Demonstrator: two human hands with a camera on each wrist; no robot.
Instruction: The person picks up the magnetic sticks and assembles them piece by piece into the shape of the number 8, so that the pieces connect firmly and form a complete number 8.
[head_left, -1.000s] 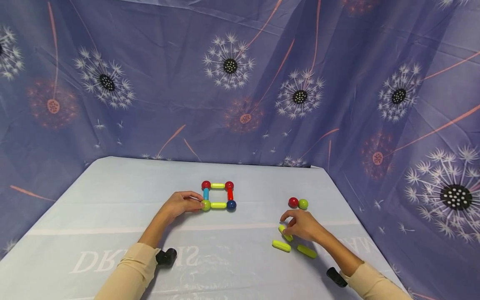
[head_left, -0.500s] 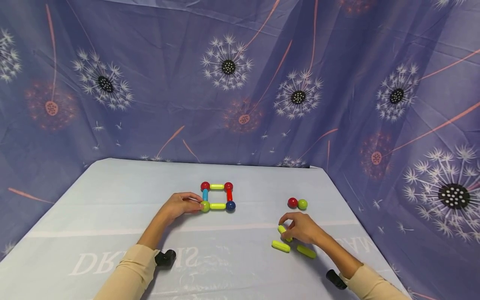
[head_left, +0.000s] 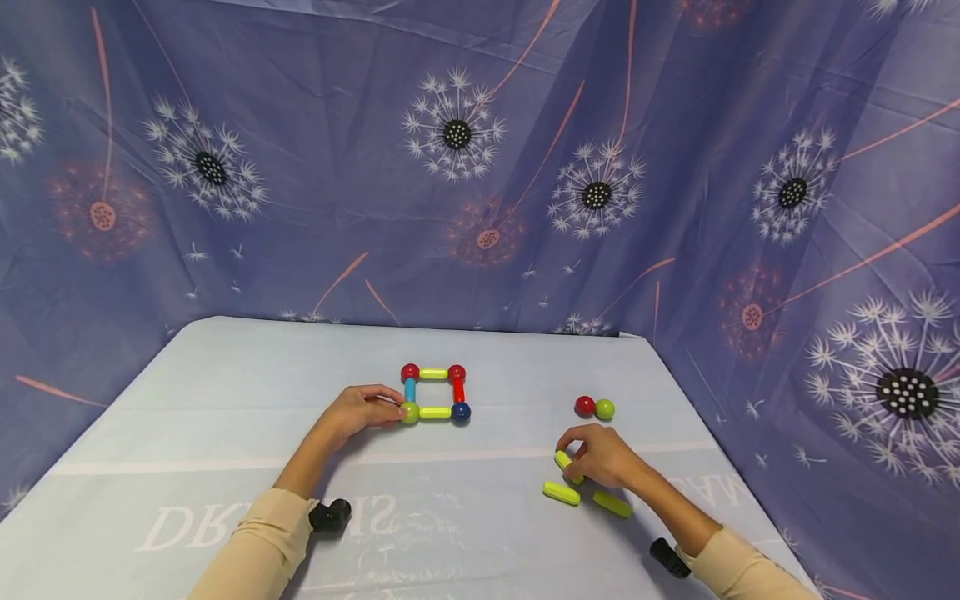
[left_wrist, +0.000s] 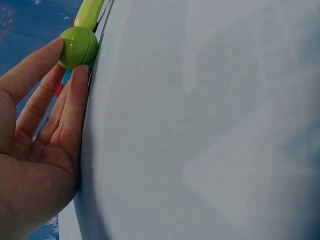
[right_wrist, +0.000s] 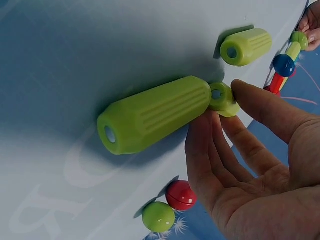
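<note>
My left hand [head_left: 363, 410] pinches a light green ball [left_wrist: 77, 47] between thumb and fingertips. That ball is the near left corner of a flat square of magnetic rods and balls. Two red balls form its far corners, and a dark blue ball [head_left: 461, 412] the near right one. Yellow-green rods make its near and far sides, a blue rod [head_left: 410, 390] the left, a red rod [head_left: 458, 390] the right. Over to the right, my right hand [head_left: 606, 457] pinches a yellow-green magnetic rod [right_wrist: 225, 102], partly hidden by the fingers in the head view.
Two more yellow-green rods lie near the right hand, one left rod [head_left: 562, 493] and one right rod [head_left: 612, 503]. Behind that hand a loose red ball [head_left: 585, 406] sits beside a green ball [head_left: 604, 408]. A patterned curtain [head_left: 337, 167] hangs behind the cloth-covered table [head_left: 465, 533].
The right hand's thumb has shifted slightly toward the near end of the rod. The left hand stays on the green ball and the square keeps its shape.
</note>
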